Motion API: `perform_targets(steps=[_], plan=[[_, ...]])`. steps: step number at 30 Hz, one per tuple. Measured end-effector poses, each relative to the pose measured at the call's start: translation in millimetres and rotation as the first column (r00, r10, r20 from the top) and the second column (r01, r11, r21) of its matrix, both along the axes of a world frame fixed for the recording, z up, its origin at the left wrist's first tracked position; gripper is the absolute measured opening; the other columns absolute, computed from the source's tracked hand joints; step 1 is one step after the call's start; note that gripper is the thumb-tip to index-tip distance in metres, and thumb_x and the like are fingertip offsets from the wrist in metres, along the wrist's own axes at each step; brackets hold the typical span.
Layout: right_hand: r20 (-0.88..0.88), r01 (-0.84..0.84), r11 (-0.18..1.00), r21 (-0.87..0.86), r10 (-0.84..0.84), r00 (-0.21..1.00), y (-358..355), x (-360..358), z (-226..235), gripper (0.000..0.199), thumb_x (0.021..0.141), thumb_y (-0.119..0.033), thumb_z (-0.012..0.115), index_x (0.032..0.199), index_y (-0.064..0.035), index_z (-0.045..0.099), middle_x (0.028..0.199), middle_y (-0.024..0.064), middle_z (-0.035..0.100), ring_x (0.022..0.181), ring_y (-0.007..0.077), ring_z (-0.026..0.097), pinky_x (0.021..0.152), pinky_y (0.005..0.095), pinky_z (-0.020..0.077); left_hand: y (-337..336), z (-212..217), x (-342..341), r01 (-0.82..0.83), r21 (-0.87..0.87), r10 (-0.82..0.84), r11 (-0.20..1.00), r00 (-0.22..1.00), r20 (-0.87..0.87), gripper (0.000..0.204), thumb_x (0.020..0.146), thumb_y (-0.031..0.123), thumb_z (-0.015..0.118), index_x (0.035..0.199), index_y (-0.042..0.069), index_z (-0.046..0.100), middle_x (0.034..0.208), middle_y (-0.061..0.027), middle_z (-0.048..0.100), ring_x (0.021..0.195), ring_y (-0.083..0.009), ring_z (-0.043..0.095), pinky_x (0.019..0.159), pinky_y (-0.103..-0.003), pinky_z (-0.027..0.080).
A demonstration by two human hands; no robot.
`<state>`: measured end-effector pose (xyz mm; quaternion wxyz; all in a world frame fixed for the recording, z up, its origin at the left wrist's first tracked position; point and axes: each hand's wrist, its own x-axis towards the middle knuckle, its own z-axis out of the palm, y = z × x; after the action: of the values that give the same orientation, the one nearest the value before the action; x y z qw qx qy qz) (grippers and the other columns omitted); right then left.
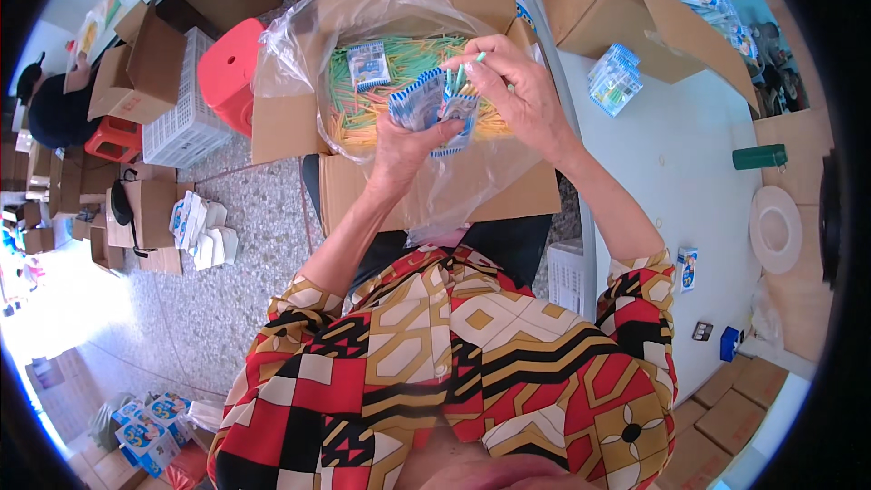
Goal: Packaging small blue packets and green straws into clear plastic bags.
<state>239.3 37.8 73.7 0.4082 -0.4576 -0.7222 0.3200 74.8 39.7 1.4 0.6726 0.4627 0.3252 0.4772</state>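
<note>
My left hand (406, 147) is closed round a stack of small blue-and-white plastic packets (417, 102), its thumb pressed across the front one. With its fingers pinched, my right hand (517, 91) holds a few thin pastel sticks (460, 78) at the mouth of the front packet. Both hands are over a cardboard box (408, 177) lined with a clear plastic bag (299, 32). Loose green, pink and yellow sticks (363, 118) fill the bag. Another packet (368, 65) lies on top of the sticks at the left.
On the white table (635, 181) at the right lie several filled packets (616, 80) beside an open carton (626, 18). A green cylinder (759, 157) and a straw hat (776, 229) are farther right. A red stool (229, 75) and white crate (186, 113) stand left of the box.
</note>
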Motion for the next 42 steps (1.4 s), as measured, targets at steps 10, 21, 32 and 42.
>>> perform_targets(steps=[10, 21, 32, 42], plan=[[-0.038, 0.039, 0.994, 0.102, -0.035, 0.999, 2.4, 2.5, 1.7, 0.026, 0.090, -0.018, 0.045, 0.102, -0.0027, 0.063, 0.109, 0.0059, 0.049, 0.097, 0.0127, 0.049, 0.084, 0.0267, 0.0397, 2.5, -0.6, 0.8, -0.039, 0.021, 0.038, 0.999, 0.996, 0.076, 0.041, 0.068, 0.001, 0.073, 0.107, 0.003, 0.059, 0.097, -0.0021, 0.063, 0.086, -0.0096, 0.058, 0.079, -0.026, 0.047], [-0.058, 0.028, 0.987, 0.157, -0.019, 0.998, -4.5, 2.2, 17.8, 0.024, 0.089, -0.013, 0.046, 0.098, 0.0013, 0.062, 0.113, 0.0076, 0.049, 0.104, 0.0137, 0.047, 0.092, 0.0273, 0.0357, 4.3, -3.4, -1.2, -0.031, 0.048, 0.029, 0.998, 0.999, 0.038, 0.044, 0.068, 0.001, 0.073, 0.109, 0.002, 0.058, 0.099, -0.0026, 0.063, 0.087, -0.0099, 0.058, 0.081, -0.027, 0.047], [-0.379, -0.049, 0.977, -0.206, -0.034, 0.925, -5.6, 14.4, -4.8, 0.020, 0.088, -0.010, 0.051, 0.106, -0.0023, 0.058, 0.104, 0.0024, 0.057, 0.096, 0.0103, 0.052, 0.086, 0.0247, 0.0403, 2.9, 10.0, -9.7, 0.029, 0.013, -0.030, 1.000, 0.991, 0.127, 0.044, 0.069, -0.001, 0.071, 0.111, 0.003, 0.057, 0.101, -0.0027, 0.062, 0.091, -0.0113, 0.058, 0.084, -0.028, 0.046], [-0.483, -0.054, 0.966, -0.251, -0.077, 0.872, -10.2, 10.9, -31.1, 0.012, 0.088, -0.008, 0.054, 0.097, -0.0021, 0.058, 0.086, 0.0013, 0.060, 0.079, 0.0062, 0.055, 0.073, 0.0209, 0.0446, 0.0, 1.9, -12.0, 0.045, 0.042, -0.046, 0.998, 0.998, 0.043, 0.035, 0.082, 0.013, 0.063, 0.114, 0.004, 0.054, 0.104, -0.0019, 0.060, 0.094, -0.0107, 0.055, 0.085, -0.029, 0.044]])
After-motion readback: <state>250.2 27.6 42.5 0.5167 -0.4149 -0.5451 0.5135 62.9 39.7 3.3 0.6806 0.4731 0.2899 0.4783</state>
